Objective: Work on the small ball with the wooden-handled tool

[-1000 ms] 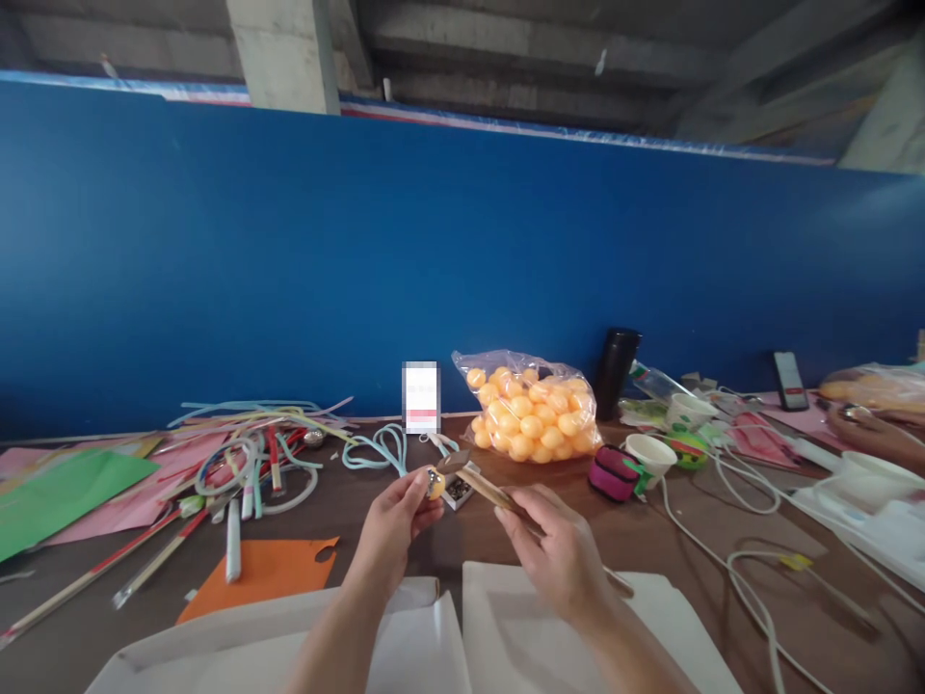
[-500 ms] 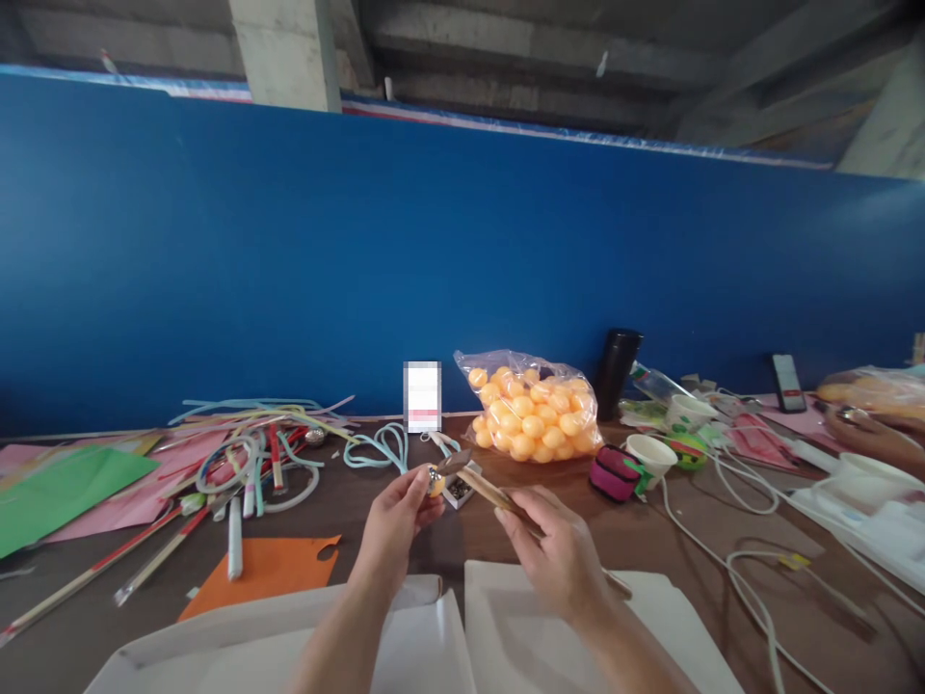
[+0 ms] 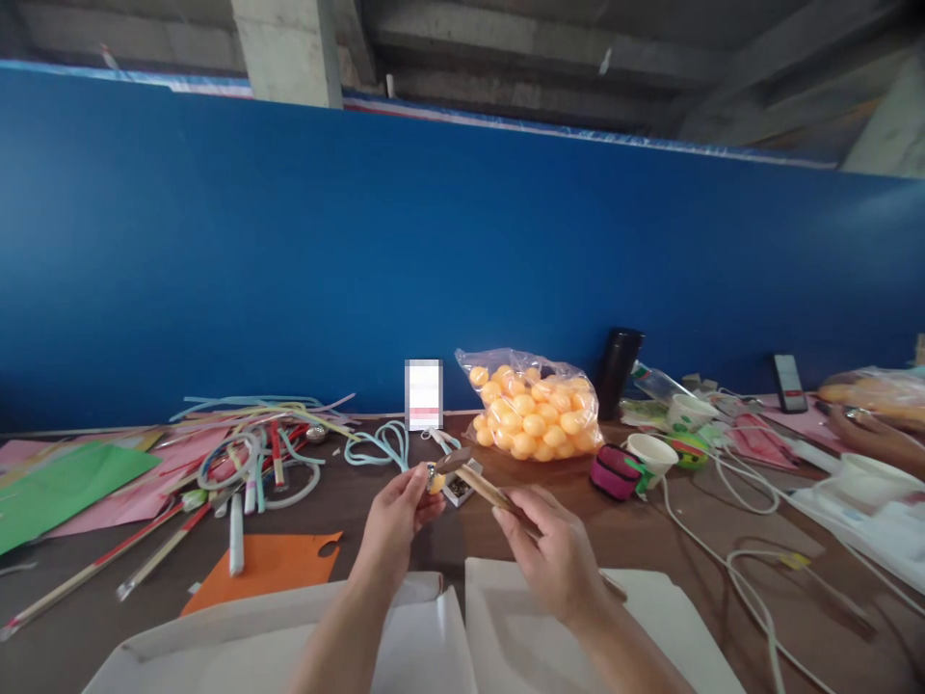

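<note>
My left hand (image 3: 394,516) pinches an orange plastic ball (image 3: 437,482) whose side facing up-left carries shiny silver pieces. My right hand (image 3: 549,549) is wrapped round the wooden handle of a hammer (image 3: 495,493). Its dark, tapered head is right at the ball, just above it; contact is hard to make out. Behind the ball stands a small white box (image 3: 461,496) with small dark metallic bits inside. Both forearms reach over an opened white carton (image 3: 549,588) at the front edge.
A clear bag of orange balls (image 3: 535,414) sits behind my right hand, beside a black bottle (image 3: 620,374) and a magenta pouch (image 3: 614,472). Tubes and sticks (image 3: 252,463) clutter the left, near an orange sheet (image 3: 267,569). White cables (image 3: 723,578) and another person's hand (image 3: 867,436) are right.
Both hands, the ball and the hammer keep nearly the same place; the hammer head shifts only slightly against the ball. The other person's hand at the far right has moved a little.
</note>
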Demonstrator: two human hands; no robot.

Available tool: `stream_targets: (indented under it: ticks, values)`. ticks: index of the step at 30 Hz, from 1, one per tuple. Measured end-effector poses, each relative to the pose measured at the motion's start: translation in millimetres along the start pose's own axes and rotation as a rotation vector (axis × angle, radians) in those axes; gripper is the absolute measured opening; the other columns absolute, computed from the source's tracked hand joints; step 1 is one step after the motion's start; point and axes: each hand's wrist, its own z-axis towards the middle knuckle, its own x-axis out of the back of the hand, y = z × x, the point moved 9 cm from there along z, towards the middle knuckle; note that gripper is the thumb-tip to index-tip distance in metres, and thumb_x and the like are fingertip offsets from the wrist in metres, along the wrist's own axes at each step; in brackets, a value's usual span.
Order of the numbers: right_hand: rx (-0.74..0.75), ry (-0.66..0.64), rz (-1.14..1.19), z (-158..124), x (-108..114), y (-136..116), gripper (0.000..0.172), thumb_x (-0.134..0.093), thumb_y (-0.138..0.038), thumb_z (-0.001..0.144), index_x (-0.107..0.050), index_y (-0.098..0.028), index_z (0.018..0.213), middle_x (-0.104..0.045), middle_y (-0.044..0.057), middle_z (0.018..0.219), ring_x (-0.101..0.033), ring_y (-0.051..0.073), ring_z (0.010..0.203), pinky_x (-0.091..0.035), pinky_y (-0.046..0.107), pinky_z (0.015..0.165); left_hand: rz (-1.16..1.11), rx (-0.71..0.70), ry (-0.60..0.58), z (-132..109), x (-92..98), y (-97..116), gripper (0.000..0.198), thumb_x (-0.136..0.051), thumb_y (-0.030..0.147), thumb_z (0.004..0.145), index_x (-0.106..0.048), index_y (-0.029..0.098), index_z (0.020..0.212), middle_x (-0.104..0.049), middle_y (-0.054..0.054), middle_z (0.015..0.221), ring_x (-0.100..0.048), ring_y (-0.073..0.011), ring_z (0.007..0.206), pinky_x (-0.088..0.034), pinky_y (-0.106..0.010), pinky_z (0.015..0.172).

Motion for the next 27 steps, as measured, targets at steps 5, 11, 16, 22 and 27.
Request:
stream_targets:
  ticks: [5,11,16,22,27]
  values:
    - [-0.015,0.008,0.018,0,1,2,0.018,-0.051,-0.027,0.091,-0.064,-0.023,0.104,-0.065,0.005,0.093,-0.062,0.019,0.085,-0.048,0.028,0.076,-0.035,0.026,-0.011,-1,-0.6,-1,0.025,-0.075,0.033,0.072,-0.065,0.011,0.079,-0.063,-0.003,0.064,-0.063,-0.0117,0.059,-0.056,-0.022,0.059]
    - [-0.025,0.082,0.069,2,10,1,0.017,-0.053,-0.029,0.09,-0.063,-0.022,0.102,-0.065,0.005,0.091,-0.062,0.019,0.084,-0.049,0.027,0.075,-0.057,0.069,-0.01,-4,-2.8,-1,0.028,-0.075,0.034,0.071,-0.065,0.009,0.079,-0.066,-0.008,0.07,-0.062,-0.0126,0.057,-0.057,-0.024,0.054]
    - [-0.019,0.039,0.036,1,8,-2,0.019,-0.051,-0.028,0.091,-0.063,-0.023,0.105,-0.065,0.005,0.093,-0.062,0.019,0.086,-0.048,0.028,0.077,-0.059,0.053,-0.001,-3,-2.2,0,0.026,-0.076,0.032,0.071,-0.064,0.01,0.077,-0.065,-0.006,0.068,-0.062,-0.0123,0.057,-0.056,-0.023,0.054]
    - [-0.034,0.019,-0.015,2,6,0,0.017,-0.051,-0.028,0.091,-0.064,-0.023,0.101,-0.065,0.004,0.092,-0.062,0.019,0.085,-0.047,0.029,0.077,-0.067,0.017,-0.04,-1,-2.8,0,0.026,-0.077,0.033,0.069,-0.065,0.012,0.078,-0.063,-0.002,0.064,-0.063,-0.0111,0.058,-0.056,-0.021,0.057]
    - [-0.038,0.051,-0.013,2,11,-1,0.017,-0.051,-0.028,0.091,-0.063,-0.022,0.1,-0.065,0.004,0.092,-0.062,0.018,0.085,-0.047,0.028,0.077,-0.064,-0.001,-0.047,-1,-4.2,2,0.029,-0.078,0.033,0.067,-0.066,0.011,0.081,-0.065,-0.003,0.066,-0.063,-0.0109,0.058,-0.056,-0.021,0.058]
